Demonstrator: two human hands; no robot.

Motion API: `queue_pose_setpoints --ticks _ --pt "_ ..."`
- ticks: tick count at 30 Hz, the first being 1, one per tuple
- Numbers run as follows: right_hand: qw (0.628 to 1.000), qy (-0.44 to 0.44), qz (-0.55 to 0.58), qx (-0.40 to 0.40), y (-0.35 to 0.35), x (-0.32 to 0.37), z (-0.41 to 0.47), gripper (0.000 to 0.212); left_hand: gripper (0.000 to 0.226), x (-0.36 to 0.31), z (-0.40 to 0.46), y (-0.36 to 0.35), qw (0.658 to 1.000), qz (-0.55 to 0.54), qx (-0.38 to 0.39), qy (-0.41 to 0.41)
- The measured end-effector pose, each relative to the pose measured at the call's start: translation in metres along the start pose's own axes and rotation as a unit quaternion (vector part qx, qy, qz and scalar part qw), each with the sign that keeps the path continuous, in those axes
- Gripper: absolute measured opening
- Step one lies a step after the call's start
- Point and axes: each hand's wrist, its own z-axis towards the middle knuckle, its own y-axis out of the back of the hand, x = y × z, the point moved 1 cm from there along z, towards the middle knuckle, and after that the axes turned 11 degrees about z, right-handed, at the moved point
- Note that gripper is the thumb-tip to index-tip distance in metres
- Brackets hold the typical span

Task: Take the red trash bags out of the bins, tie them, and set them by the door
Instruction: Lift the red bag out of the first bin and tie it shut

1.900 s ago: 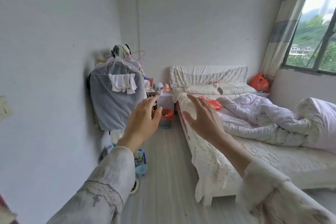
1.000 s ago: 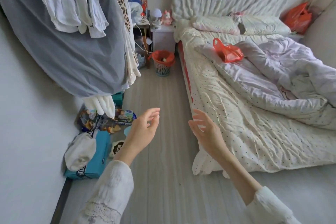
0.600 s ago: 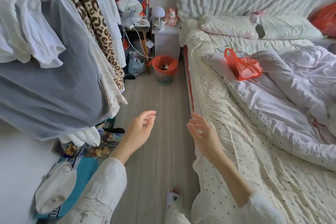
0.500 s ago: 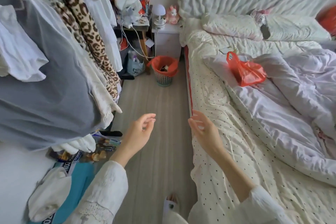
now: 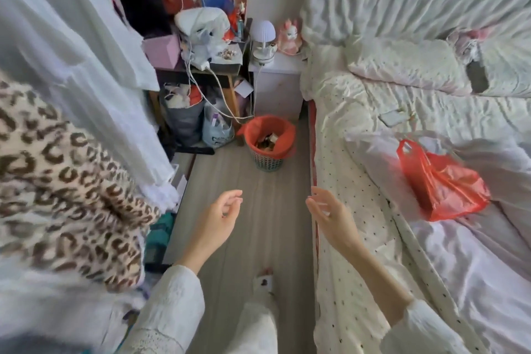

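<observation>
A small teal mesh bin (image 5: 267,163) stands on the wood floor beside the bed's head end. A red trash bag (image 5: 284,135) lines it, folded over the rim, with scraps of rubbish inside. My left hand (image 5: 219,220) and my right hand (image 5: 330,217) hover over the floor well short of the bin, palms facing each other. Both have loosely curled fingers and hold nothing. A second red plastic bag (image 5: 444,184) with handles lies on the white duvet to the right.
A bed (image 5: 359,210) with a dotted sheet fills the right side. Hanging clothes (image 5: 71,175), one leopard print, crowd the left. A cluttered dark table (image 5: 207,66) and a white nightstand (image 5: 275,86) with a small lamp stand behind the bin. A narrow floor strip (image 5: 253,195) runs between them.
I have walked up the aisle toward the bin, which now looks much nearer. Both hands stayed out in front, empty, and dropped from raised to waist height.
</observation>
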Motion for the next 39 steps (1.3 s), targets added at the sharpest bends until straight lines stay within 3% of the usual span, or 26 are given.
queue_pose_setpoints --ticks 11,23,26,29,32,36,39 --pt "0.994 -0.106 0.026 0.011 0.028 0.004 0.272 0.039 0.029 -0.040 0.267 -0.001 0.995 0.024 0.074 0.063" --pt "0.963 -0.254 0.020 0.084 -0.026 -0.111 0.558 0.044 0.031 0.040 0.518 -0.067 0.964 0.000 0.080 0.254" --pt "0.936 -0.332 0.102 0.054 -0.050 -0.154 0.602 0.041 0.030 0.079 0.572 -0.090 0.952 -0.007 0.099 0.290" --pt "0.861 -0.447 0.240 -0.037 -0.071 -0.204 0.640 0.039 0.029 0.122 0.628 -0.115 0.934 -0.078 0.104 0.332" --pt "0.790 -0.501 0.329 -0.129 -0.087 -0.263 0.669 0.039 0.035 0.174 0.680 -0.142 0.888 -0.204 0.073 0.407" --pt "0.774 -0.504 0.330 -0.197 -0.114 -0.341 0.707 0.037 0.041 0.246 0.736 -0.177 0.845 -0.284 0.056 0.450" --pt "0.773 -0.507 0.320 -0.209 -0.137 -0.379 0.724 0.015 0.043 0.293 0.771 -0.195 0.835 -0.281 0.051 0.469"
